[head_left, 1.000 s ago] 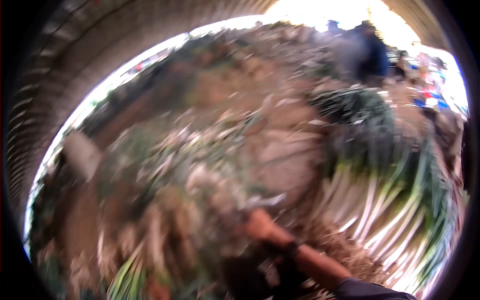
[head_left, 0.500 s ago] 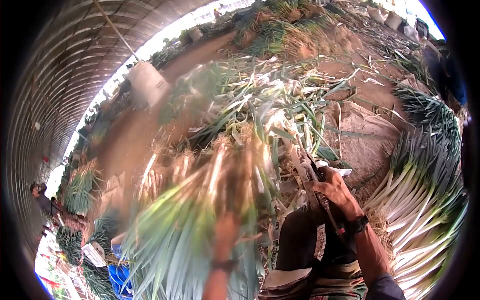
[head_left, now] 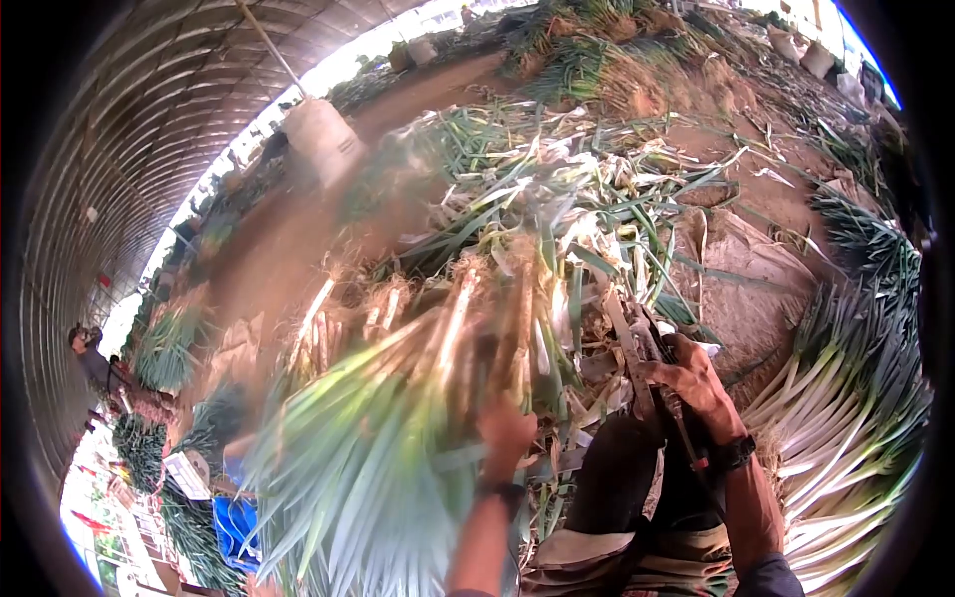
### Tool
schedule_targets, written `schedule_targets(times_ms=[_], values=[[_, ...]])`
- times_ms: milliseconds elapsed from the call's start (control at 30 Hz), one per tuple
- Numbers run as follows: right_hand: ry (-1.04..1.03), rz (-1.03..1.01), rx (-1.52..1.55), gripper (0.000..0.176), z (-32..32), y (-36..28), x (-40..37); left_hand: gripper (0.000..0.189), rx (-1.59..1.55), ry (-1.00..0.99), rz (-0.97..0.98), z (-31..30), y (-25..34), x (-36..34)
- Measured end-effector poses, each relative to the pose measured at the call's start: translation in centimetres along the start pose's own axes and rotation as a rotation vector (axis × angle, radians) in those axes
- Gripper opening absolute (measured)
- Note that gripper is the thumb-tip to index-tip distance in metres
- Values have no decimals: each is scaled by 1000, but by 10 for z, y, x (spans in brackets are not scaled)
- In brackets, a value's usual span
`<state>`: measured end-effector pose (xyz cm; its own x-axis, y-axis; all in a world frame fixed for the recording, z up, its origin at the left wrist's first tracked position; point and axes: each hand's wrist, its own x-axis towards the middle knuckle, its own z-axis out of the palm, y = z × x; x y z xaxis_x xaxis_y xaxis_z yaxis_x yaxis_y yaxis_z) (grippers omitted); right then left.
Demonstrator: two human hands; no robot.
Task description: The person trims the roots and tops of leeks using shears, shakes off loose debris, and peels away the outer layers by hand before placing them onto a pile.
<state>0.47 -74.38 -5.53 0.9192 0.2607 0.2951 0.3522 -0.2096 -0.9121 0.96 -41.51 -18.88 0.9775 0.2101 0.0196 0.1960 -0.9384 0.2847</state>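
A pile of leeks lies to the left of my legs, roots pointing away and green leaves toward me. My left hand is over the right side of this pile, close below the pale stalks; motion blur hides its fingers. On the right, my right hand is closed around a dark handheld tool, whose exact kind I cannot make out. A dark hose with a red fitting runs down from that hand. Beside the tool stands a narrow worn strip.
Stripped leaves and peelings are heaped ahead. More leeks lie in a row at the right. A flattened sack covers the ground there. A pale cylinder on a pole stands far left, with a person beyond.
My left hand has moved right and slightly away from me across the leeks. My right hand keeps its hold on the tool. The whole view has shifted a little.
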Motion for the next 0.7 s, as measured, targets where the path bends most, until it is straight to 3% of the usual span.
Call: schedule_targets(times_ms=[100,133,200,300,400,433,533,600,633,700], values=[[36,-60,-216,23,2,-13,5,56,-136,-215,-62,-2,15,11],[26,-3,-172,24,4,-8,6,48,6,24,219,-5,21,-1],[11,133,-52,27,7,11,10,48,165,27,237,-1,43,-22],[27,245,74,39,11,17,13,41,27,-27,196,-1,41,-24],[11,271,64,50,11,1,19,40,-198,-80,300,14,5,-16],[0,279,45,54,8,-2,19,41,-181,48,428,29,-11,-17],[-26,189,584,65,9,15,8,42,-111,245,564,5,-17,-32],[-81,224,546,75,6,21,7,43,-84,210,610,-4,-28,-44],[-124,291,329,80,2,22,11,44,-69,192,632,-8,-34,-52],[-177,317,364,84,1,20,11,40,-51,35,448,-36,-28,-81]])
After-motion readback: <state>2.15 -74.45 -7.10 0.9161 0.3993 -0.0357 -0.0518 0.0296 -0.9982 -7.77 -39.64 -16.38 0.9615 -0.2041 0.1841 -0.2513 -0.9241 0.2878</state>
